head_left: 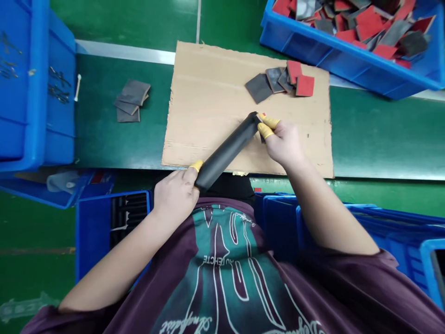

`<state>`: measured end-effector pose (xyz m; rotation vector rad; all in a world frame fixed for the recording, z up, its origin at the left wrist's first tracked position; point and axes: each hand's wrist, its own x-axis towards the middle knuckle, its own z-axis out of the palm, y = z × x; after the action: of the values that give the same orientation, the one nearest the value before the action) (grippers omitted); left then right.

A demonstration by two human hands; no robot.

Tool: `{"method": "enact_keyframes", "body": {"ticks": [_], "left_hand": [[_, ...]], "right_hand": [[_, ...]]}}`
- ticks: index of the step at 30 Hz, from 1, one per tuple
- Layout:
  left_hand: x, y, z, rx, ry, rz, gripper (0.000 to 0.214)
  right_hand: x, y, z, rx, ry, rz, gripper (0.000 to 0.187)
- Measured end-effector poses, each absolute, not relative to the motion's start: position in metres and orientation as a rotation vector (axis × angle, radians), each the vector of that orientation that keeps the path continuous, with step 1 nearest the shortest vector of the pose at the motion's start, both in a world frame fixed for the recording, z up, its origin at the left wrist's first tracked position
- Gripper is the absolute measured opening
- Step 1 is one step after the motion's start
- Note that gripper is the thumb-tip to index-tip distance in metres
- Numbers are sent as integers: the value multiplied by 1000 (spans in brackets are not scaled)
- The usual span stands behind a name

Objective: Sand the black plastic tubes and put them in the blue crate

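Note:
A long black tube (227, 150) lies slanted over the near edge of a cardboard sheet (208, 102). My left hand (175, 195) is closed round its near end, a yellow finger cot on one fingertip. My right hand (281, 139), with yellow cots on two fingertips, pinches at the tube's far end, where a small red piece shows. A small heap of grey and red square pads (281, 81) lies on the cardboard beyond my right hand.
A blue bin (347, 60) full of red and grey pads stands at the back right. A stack of grey pads (131, 99) lies on the green table to the left. Blue bins (38, 93) stand far left. More blue crates (104, 222) sit beside my lap.

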<state>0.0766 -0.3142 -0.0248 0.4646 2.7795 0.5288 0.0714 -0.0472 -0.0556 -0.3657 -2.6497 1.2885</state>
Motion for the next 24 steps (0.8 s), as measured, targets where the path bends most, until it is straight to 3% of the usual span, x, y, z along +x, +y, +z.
{"method": "enact_keyframes", "body": {"ticks": [3,5,9,14,20,22,24], "left_hand": [[74,-315,-33,25,2371,1301,30],[74,-311,-36,-213,1952,1552,23],[78,-302,-35,-368,1602,1615,21],[77,-301,-34,-380,1683,1678,13],[73,-305,-32,-246,1887,1619,5],[72,-304,-31,-253,1877,1643,6],[72,-304,-30,-295,1832,1669,9]], "right_hand": [[56,-21,-65,-371,-2602,1282,42],[56,-20,-67,-367,-2581,1287,41],[78,-61,-57,-308,-2619,1281,39],[121,-129,-39,202,-2972,1156,41],[85,-72,-51,-299,-2696,1215,39],[90,-78,-48,-267,-2673,1278,40],[106,-101,-42,54,-2796,1335,40]]}}
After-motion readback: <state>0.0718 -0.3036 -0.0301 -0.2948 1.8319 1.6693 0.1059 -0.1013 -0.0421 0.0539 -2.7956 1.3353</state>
